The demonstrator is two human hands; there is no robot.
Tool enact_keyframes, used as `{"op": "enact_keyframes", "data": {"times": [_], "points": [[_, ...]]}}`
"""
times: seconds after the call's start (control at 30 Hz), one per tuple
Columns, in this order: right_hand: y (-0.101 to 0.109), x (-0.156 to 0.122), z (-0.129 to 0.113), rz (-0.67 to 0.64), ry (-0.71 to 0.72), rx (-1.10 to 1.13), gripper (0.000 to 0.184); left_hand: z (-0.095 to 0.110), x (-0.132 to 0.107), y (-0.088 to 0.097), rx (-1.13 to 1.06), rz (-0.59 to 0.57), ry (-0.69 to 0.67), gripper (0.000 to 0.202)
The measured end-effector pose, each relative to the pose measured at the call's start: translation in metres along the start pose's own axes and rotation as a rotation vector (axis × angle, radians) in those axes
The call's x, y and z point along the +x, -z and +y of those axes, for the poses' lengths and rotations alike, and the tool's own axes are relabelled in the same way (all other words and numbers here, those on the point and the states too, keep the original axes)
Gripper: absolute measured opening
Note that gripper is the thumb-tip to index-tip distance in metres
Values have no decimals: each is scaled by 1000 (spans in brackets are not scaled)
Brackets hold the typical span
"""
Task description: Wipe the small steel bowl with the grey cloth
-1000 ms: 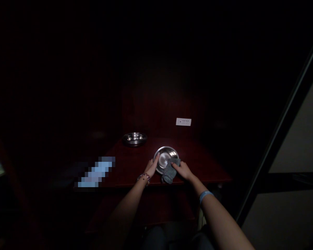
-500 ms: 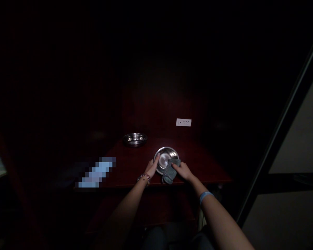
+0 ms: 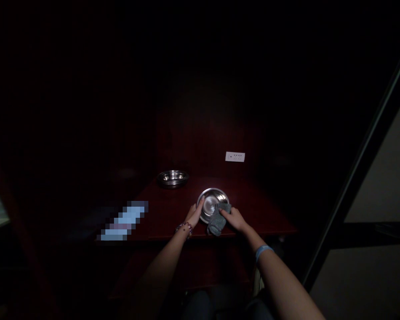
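A shiny steel bowl (image 3: 210, 204) is tilted toward me above the front part of the dark red desk (image 3: 263, 213). My left hand (image 3: 195, 215) grips its left rim, thumb on the inner side and the other fingers hidden behind. In my right hand (image 3: 235, 218) is a folded grey-green cloth (image 3: 217, 222), pinched under the thumb and pressed over the bowl's lower right rim. Part of the cloth hangs below the bowl. Farther back on the left of the desk sits a stack of similar steel bowls (image 3: 172, 178).
A white power socket (image 3: 235, 157) is set in the dark red back panel. A pixelated bright rectangle (image 3: 125, 222) lies at the desk's left side. Below the desk's front edge is a lower shelf or drawer (image 3: 216, 266). On the right runs a slanted frame edge (image 3: 363, 155).
Almost nothing differs. Both hands, the bowl and the cloth stay in nearly the same place.
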State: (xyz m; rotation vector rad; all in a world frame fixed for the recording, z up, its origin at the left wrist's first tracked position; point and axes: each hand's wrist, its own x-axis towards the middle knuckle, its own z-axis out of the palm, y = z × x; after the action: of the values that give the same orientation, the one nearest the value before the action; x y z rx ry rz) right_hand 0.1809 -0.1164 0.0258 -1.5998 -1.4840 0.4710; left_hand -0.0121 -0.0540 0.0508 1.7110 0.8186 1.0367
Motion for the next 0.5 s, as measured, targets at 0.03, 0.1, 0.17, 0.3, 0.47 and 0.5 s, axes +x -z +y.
{"op": "enact_keyframes", "data": {"times": [0.03, 0.1, 0.17, 0.3, 0.47, 0.5], "points": [[0, 0, 0, 1, 0, -3, 39, 0, 0, 0, -5, 0, -1, 69], [0, 0, 0, 2, 4, -4, 39, -1, 0, 0, -12, 0, 1, 68], [0, 0, 0, -1, 10, -6, 39, -2, 1, 0, -12, 1, 3, 67], [-1, 1, 4, -2, 25, 1, 39, -4, 2, 0, -16, 5, -7, 66], [-2, 4, 9, -2, 28, 15, 40, -4, 3, -1, -25, 0, -15, 65], [-3, 4, 9, -2, 28, 18, 40, -3, 2, -2, -25, 1, -11, 65]]}}
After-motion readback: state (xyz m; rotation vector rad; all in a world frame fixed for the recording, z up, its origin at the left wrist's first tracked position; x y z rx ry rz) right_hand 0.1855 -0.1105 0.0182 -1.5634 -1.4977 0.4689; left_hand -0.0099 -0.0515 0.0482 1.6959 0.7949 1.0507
